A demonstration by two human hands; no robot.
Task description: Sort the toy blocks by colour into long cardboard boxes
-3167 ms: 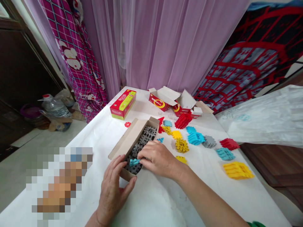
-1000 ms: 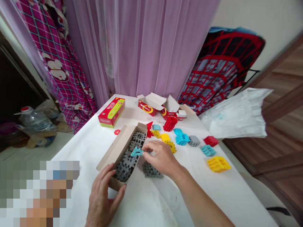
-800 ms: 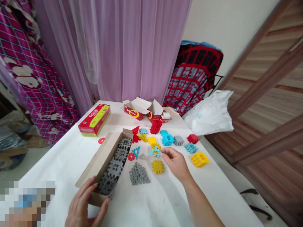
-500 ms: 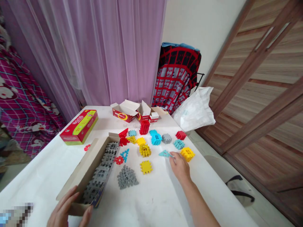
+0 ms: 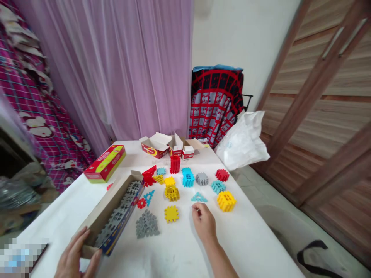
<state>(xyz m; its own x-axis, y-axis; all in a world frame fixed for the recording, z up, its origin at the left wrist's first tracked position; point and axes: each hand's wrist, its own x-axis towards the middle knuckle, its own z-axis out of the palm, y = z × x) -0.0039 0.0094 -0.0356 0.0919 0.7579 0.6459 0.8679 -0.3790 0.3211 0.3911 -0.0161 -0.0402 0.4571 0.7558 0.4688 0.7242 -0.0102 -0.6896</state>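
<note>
My left hand (image 5: 75, 251) grips the near end of a long open cardboard box (image 5: 98, 206), fingers on one side and thumb on the other. Grey interlocking plastic pieces (image 5: 117, 216) lie in a row inside it. My right hand (image 5: 204, 222) is over the table with its fingers curled closed; a small dark spot shows between them, and whether they hold anything is unclear. Just beyond its fingertips a light-blue triangular piece (image 5: 199, 197) lies flat. To its left are a yellow square piece (image 5: 172, 214) and a stack of grey triangular pieces (image 5: 147, 224).
Farther back stand stacks of red (image 5: 175, 165), blue (image 5: 188, 177), grey (image 5: 202, 178) and yellow pieces (image 5: 226, 201). A closed red box (image 5: 106, 164) is at the left, opened boxes (image 5: 155, 146) at the back. A white plastic bag (image 5: 242, 143) hangs at the right edge.
My right hand has let go of the light-blue triangle and drawn back toward me, its fingers curling in. The left hand keeps hold of the box. The view has shifted slightly.
</note>
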